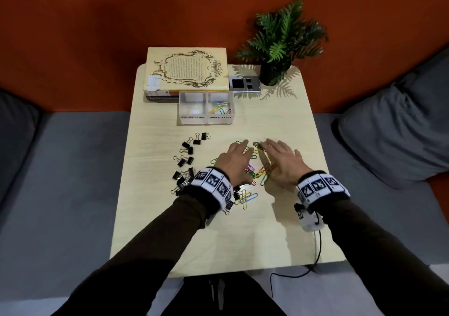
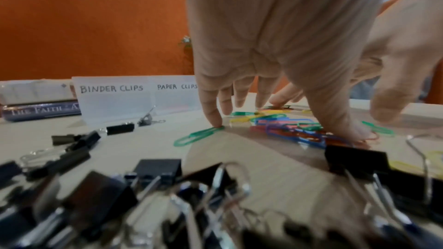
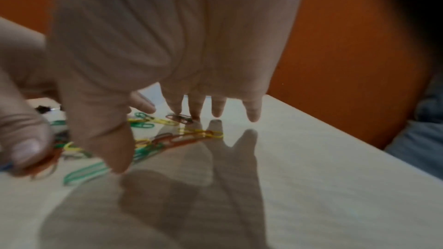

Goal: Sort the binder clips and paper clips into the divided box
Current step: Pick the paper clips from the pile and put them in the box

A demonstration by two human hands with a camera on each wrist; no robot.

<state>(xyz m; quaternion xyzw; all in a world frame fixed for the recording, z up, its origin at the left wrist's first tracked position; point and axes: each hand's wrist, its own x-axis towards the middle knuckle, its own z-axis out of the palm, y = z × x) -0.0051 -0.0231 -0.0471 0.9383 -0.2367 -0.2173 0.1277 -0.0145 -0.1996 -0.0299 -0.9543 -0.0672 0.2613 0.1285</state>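
Divided box (image 1: 206,119), frame centre: few paper clips (image 1: 252,167) in, binder clips (image 1: 185,150) none | left hand (image 1: 234,161), right hand (image 1: 283,161): flat, fingers spread, raking bench pile | most unsorted.

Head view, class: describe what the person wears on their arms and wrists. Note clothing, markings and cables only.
Both arms wear long dark brown sleeves. Each wrist carries a black band faced with white squares printed with black block patterns: one by the left hand, one by the right hand. A small white device hangs under the right wristband, and a thin black cable runs from it off the table edge. The hands are bare.
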